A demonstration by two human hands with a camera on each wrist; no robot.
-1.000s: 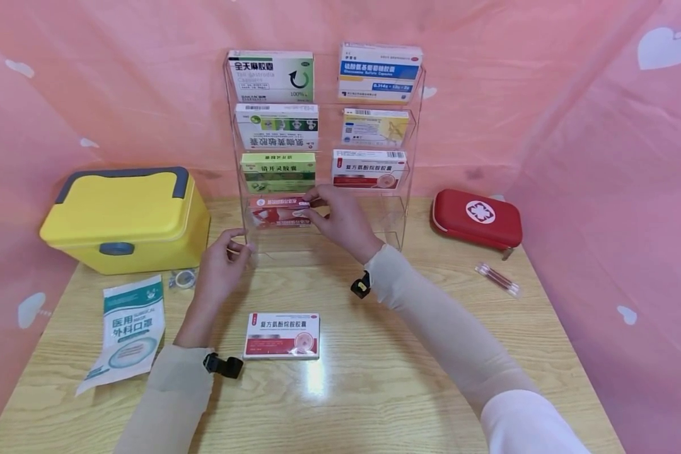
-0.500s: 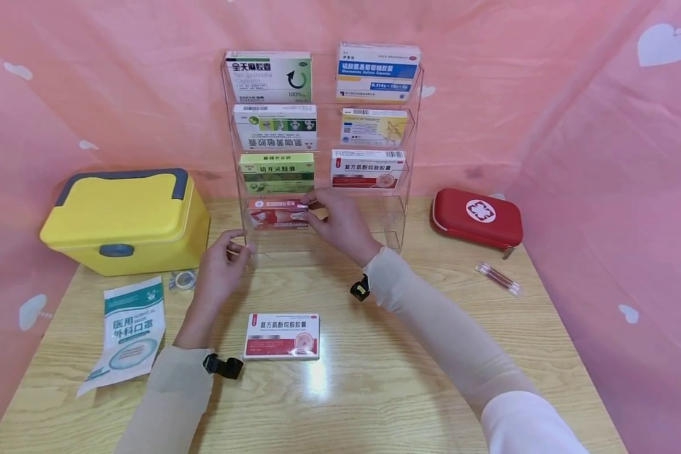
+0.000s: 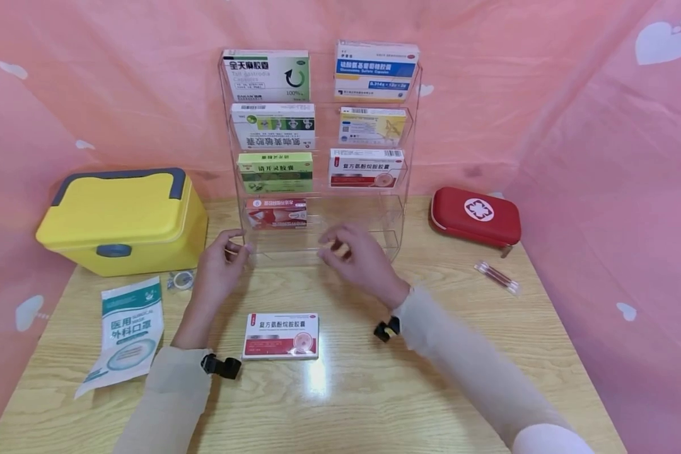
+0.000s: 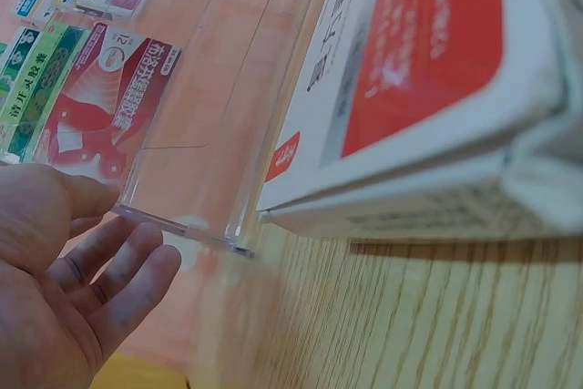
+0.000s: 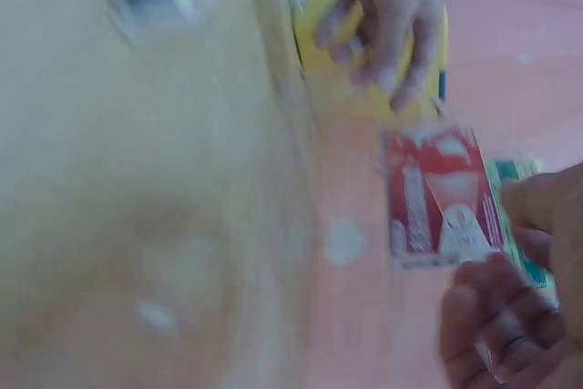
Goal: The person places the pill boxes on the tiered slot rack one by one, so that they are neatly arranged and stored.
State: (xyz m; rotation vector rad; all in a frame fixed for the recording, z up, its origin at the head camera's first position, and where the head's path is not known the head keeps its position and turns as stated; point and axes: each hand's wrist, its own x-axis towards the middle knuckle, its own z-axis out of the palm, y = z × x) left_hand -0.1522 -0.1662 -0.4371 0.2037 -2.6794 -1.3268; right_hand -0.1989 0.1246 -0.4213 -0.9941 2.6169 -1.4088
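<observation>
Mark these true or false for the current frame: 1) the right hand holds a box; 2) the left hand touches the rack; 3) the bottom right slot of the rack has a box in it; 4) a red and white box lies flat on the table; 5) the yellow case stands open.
1) False. The right hand holds nothing; it is clear of the rack, fingers loosely curled.
2) True. The left hand touches the rack's lower left corner.
3) False. That slot holds no box; the red box sits in the bottom left slot.
4) True. The flat box lies between the two forearms.
5) False. The yellow case has its lid shut.
</observation>
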